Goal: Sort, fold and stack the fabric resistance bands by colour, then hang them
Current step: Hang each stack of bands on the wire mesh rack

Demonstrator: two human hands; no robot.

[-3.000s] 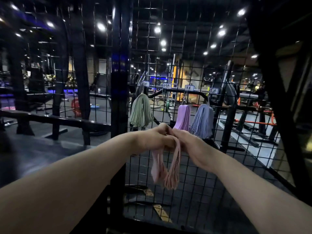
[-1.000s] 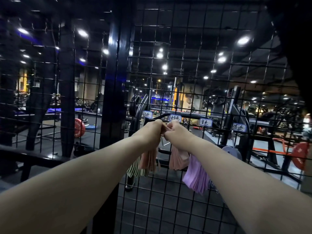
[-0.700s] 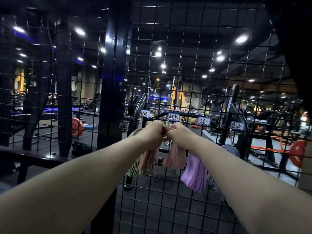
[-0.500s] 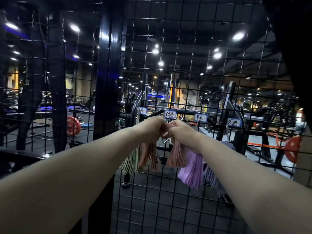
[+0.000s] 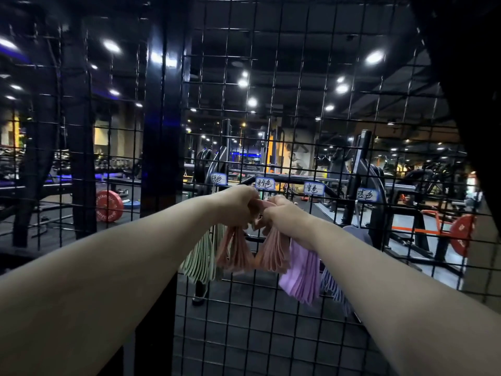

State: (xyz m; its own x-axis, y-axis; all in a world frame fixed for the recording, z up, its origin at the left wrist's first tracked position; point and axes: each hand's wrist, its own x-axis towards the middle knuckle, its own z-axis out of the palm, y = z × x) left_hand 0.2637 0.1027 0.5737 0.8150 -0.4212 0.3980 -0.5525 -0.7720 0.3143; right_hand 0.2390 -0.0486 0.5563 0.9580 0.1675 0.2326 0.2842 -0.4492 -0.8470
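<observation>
Pink bands point(image 5: 252, 253) hang in two bunches from curled fingers: left hand point(image 5: 235, 206) grips one, right hand point(image 5: 282, 215) the other. Green bands point(image 5: 200, 261) and purple bands point(image 5: 301, 275) hang beside them on the mesh point(image 5: 271, 335).

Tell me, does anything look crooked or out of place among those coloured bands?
Nothing stands out. The green bands, purple bands and blue bands hang in neat bundles on the wire grid. Only the pink bands are not hanging free: the left hand and right hand both grip their top.
</observation>
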